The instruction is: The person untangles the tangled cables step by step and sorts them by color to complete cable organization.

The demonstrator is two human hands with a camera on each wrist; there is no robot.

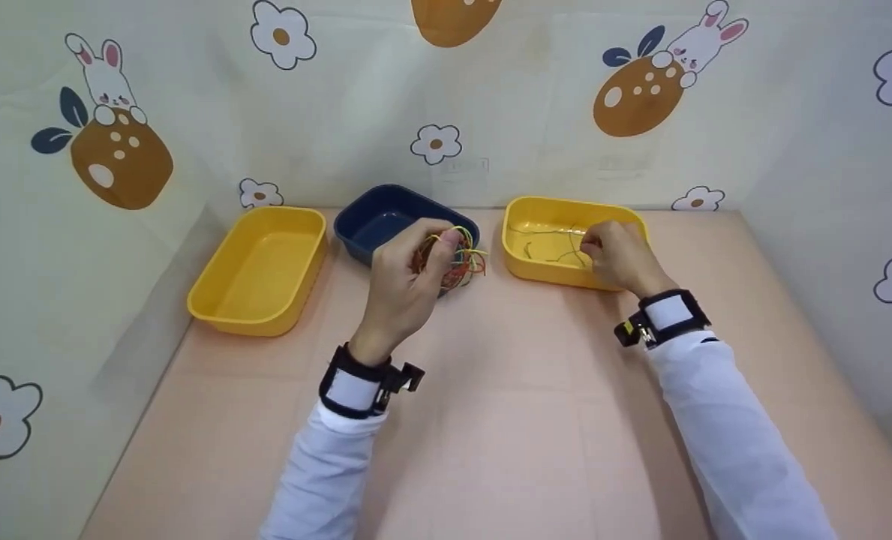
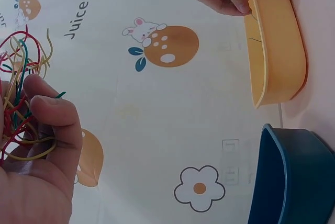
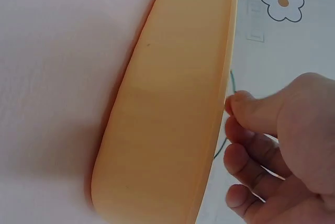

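My left hand (image 1: pixel 408 281) grips a tangled bundle of thin coloured wires (image 1: pixel 470 259), red, yellow and green, over the near right part of the dark blue tray (image 1: pixel 374 251). Loose loops spread past the fingertips in the left wrist view, and a short green end pokes out beside the thumb. At the right yellow tray (image 1: pixel 547 276), my right hand (image 1: pixel 623 255) pinches a thin green wire (image 3: pixel 233 81) between thumb and forefinger, just over the rim. Several thin dark wires (image 1: pixel 566 260) lie in this tray below the fingers.
Another yellow tray (image 1: pixel 265 327) stands at the far left, beside the blue one. All three trays sit near the back of a table with a pale pink cover (image 1: pixel 506 420). A printed cloth wall (image 1: pixel 536 97) rises right behind them.
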